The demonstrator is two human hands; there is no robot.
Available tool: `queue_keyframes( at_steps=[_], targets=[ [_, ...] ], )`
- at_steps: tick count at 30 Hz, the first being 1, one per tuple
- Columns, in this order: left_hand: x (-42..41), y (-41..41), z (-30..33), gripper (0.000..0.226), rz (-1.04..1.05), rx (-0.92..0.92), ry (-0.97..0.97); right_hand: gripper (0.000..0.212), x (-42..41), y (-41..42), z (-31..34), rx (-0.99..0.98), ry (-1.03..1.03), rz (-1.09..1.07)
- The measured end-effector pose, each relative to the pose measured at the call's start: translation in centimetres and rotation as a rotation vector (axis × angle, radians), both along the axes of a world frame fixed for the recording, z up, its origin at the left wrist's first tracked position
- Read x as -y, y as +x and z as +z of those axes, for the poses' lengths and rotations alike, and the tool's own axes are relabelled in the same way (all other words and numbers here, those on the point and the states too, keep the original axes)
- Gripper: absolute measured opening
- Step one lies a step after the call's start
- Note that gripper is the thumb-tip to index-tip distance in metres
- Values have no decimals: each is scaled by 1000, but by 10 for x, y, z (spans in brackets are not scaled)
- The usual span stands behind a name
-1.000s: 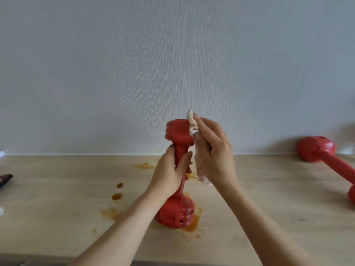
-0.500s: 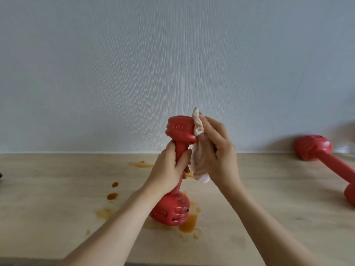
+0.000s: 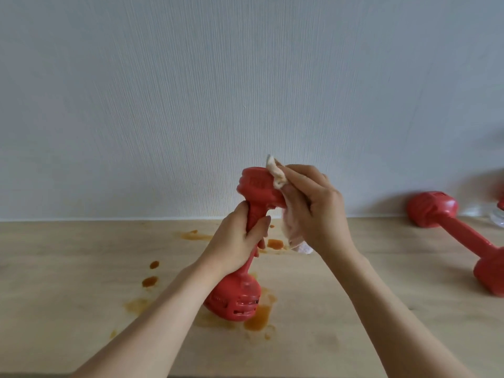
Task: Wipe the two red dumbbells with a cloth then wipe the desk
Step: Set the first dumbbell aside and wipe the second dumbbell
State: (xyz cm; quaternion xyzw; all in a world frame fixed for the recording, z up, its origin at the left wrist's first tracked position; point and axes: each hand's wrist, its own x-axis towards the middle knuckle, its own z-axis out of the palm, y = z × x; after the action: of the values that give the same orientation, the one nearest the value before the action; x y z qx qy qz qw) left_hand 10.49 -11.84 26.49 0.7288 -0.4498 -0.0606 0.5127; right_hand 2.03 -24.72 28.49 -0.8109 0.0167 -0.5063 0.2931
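A red dumbbell point(image 3: 256, 192) stands tilted near the middle of the wooden desk point(image 3: 81, 309), its lower head resting among brown stains. My left hand point(image 3: 237, 241) grips its handle. My right hand point(image 3: 313, 211) holds a crumpled pale cloth point(image 3: 276, 173) and presses it against the right side of the dumbbell's upper head. A second red dumbbell point(image 3: 458, 238) lies on the desk at the far right, next to the wall.
Brown sauce-like stains point(image 3: 257, 317) spread over the desk around the held dumbbell, with drops point(image 3: 150, 281) to the left and a smear point(image 3: 196, 236) near the wall. A clear object point(image 3: 496, 221) sits at the right edge behind the second dumbbell. A white wall rises behind the desk.
My right hand with the cloth has slid up and over the dumbbell's upper head. The dumbbell has tilted a little, its lower head shifted on the stains.
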Motion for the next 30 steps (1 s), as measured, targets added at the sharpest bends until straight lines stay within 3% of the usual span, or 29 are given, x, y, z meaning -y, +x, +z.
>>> queue_keyframes(
  at_steps=[2,4,6,9,10,15,18,20,22,24,26,30],
  targets=[
    [0,0,1,10,-25,-47,1,26,7,-2,-9,-8,214,133],
    [0,2,1,11,-27,-68,5,26,8,-2,-12,-19,276,147],
    [0,3,1,11,-5,-50,12,29,2,1,-6,3,152,77],
    [2,3,0,10,26,28,39,34,-6,6,5,-12,-239,-160],
    [1,3,0,9,25,27,41,34,-6,7,4,-9,-253,-179],
    [-2,7,-1,10,-15,-70,6,27,2,7,-18,6,314,135],
    [-3,7,-1,12,-12,-80,0,27,0,8,-20,-11,373,167],
    [-3,6,-1,12,8,-76,-3,30,-7,9,-14,36,239,113],
    [-3,7,-1,13,44,-43,2,33,-17,12,-7,49,-98,-82],
    [-2,7,-2,12,59,-30,6,35,-19,17,-6,39,-262,-203],
    [-2,7,-3,11,43,-50,1,35,-13,17,-13,58,-178,-127],
    [-3,9,-2,11,21,-93,11,33,1,11,-26,23,263,156]
  ],
)
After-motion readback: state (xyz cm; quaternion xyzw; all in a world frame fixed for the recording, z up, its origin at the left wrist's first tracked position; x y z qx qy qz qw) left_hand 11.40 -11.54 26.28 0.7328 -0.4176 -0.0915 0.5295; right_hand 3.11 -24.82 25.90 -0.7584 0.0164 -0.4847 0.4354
